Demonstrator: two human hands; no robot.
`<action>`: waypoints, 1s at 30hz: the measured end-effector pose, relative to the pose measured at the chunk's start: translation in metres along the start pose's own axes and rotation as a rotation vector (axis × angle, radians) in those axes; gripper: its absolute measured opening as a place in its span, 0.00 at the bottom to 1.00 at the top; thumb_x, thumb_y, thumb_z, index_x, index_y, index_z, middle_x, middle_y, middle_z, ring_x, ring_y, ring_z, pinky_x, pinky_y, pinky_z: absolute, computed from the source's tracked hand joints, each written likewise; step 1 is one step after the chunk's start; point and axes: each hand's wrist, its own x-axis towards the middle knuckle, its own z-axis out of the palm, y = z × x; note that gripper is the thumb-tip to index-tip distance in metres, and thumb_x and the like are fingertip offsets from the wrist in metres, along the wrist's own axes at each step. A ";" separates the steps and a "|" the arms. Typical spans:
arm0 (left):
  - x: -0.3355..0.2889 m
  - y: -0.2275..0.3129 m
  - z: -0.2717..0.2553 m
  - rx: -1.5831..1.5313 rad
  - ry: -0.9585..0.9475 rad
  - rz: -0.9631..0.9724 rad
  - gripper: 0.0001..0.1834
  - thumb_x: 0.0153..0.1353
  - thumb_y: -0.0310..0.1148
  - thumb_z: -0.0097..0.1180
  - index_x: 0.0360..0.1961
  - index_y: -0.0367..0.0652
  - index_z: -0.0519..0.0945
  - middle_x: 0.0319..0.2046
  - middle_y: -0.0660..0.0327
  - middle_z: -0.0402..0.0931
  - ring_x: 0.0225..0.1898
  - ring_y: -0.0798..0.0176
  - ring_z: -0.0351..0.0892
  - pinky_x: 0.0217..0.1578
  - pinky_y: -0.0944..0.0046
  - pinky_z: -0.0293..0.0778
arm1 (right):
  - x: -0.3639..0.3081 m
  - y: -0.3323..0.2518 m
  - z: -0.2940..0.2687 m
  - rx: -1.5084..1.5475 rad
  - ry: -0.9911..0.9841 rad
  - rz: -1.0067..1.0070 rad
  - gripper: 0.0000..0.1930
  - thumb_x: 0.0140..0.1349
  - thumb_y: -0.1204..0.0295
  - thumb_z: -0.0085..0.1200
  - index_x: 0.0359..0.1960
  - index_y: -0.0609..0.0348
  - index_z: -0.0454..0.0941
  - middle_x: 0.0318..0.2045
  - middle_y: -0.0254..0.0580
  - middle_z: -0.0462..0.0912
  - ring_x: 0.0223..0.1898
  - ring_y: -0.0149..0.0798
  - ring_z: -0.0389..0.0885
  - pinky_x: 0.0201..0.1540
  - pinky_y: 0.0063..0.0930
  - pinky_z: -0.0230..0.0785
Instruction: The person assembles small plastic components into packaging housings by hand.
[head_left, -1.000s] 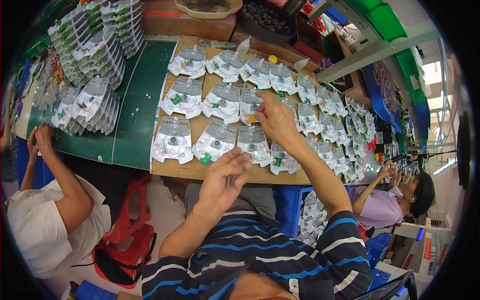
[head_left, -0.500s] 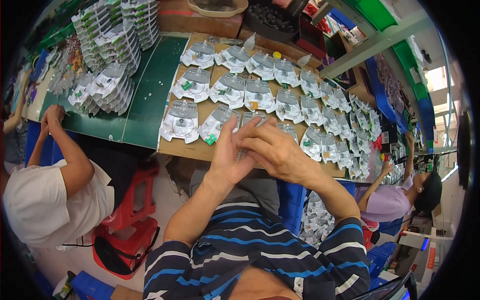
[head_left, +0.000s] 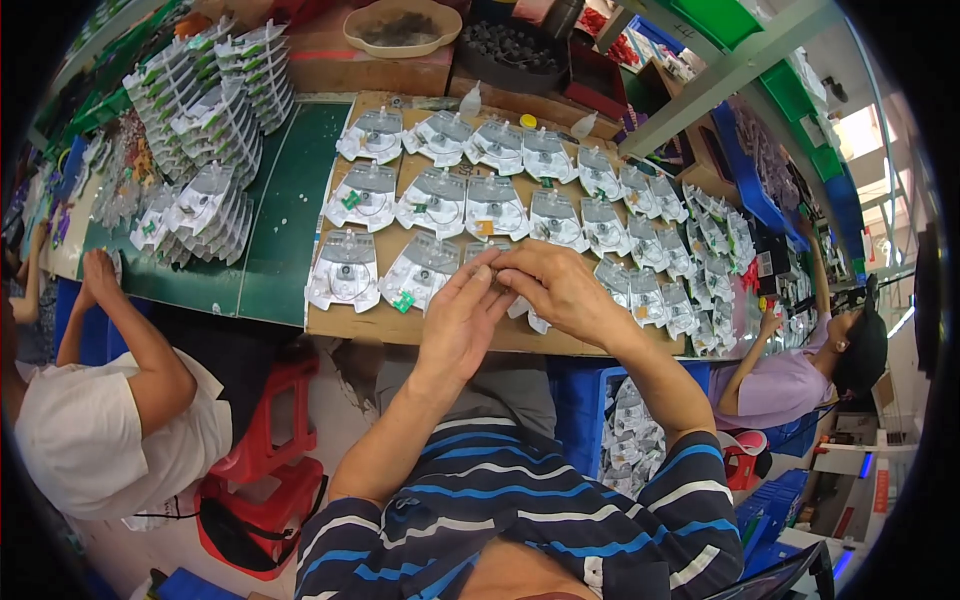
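My left hand point(head_left: 462, 312) and my right hand point(head_left: 562, 292) meet at the fingertips over the front edge of a cardboard-covered bench point(head_left: 450, 332). Thumbs and fingers of both are pinched together; whatever small thing lies between them is hidden. Behind and beside them, clear-and-white plastic housings stand in rows, each with a dark round part and a thin wire. The nearest to my left hand is a housing point(head_left: 420, 268) with a small green circuit board point(head_left: 403, 301) at its lower edge. A housing behind my fingers is partly covered. Another housing point(head_left: 345, 268) sits farther left.
Stacked housings point(head_left: 205, 215) rise on the green mat point(head_left: 280, 235) at left, beside a co-worker's hands point(head_left: 100, 272). At the back are a shallow tan tray point(head_left: 402, 48), small bottles and a yellow cap point(head_left: 528, 121). A blue crate point(head_left: 580, 400) stands below the bench at right.
My hands have drawn closer at the fingertips, and the left palm, earlier more exposed with its fingers spread, has closed to a pinch. The whole view has shifted slightly.
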 end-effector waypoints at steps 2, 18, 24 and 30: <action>0.006 0.001 -0.003 0.015 0.046 0.011 0.19 0.70 0.31 0.51 0.57 0.31 0.70 0.50 0.53 0.75 0.52 0.59 0.76 0.59 0.55 0.71 | 0.005 -0.004 -0.002 -0.010 -0.018 0.050 0.09 0.62 0.72 0.54 0.40 0.62 0.81 0.32 0.50 0.78 0.36 0.54 0.79 0.39 0.42 0.71; 0.022 0.031 -0.001 0.128 0.125 -0.090 0.10 0.69 0.33 0.53 0.46 0.39 0.75 0.37 0.60 0.77 0.35 0.67 0.78 0.33 0.71 0.76 | 0.101 0.090 -0.018 0.032 0.342 0.287 0.13 0.57 0.67 0.61 0.34 0.66 0.83 0.26 0.49 0.85 0.30 0.41 0.85 0.35 0.32 0.75; 0.016 0.050 -0.002 0.176 0.063 -0.099 0.10 0.69 0.31 0.52 0.48 0.37 0.75 0.38 0.60 0.77 0.38 0.66 0.79 0.38 0.67 0.79 | 0.134 0.127 0.008 -0.252 0.311 0.245 0.09 0.56 0.73 0.57 0.34 0.66 0.83 0.31 0.56 0.84 0.34 0.55 0.83 0.38 0.44 0.74; 0.011 0.063 -0.002 0.202 0.045 -0.106 0.11 0.68 0.29 0.53 0.49 0.36 0.74 0.39 0.57 0.77 0.40 0.64 0.80 0.40 0.66 0.79 | 0.144 0.126 0.017 -0.485 0.223 0.268 0.09 0.56 0.71 0.56 0.34 0.63 0.84 0.31 0.53 0.85 0.35 0.54 0.83 0.38 0.45 0.74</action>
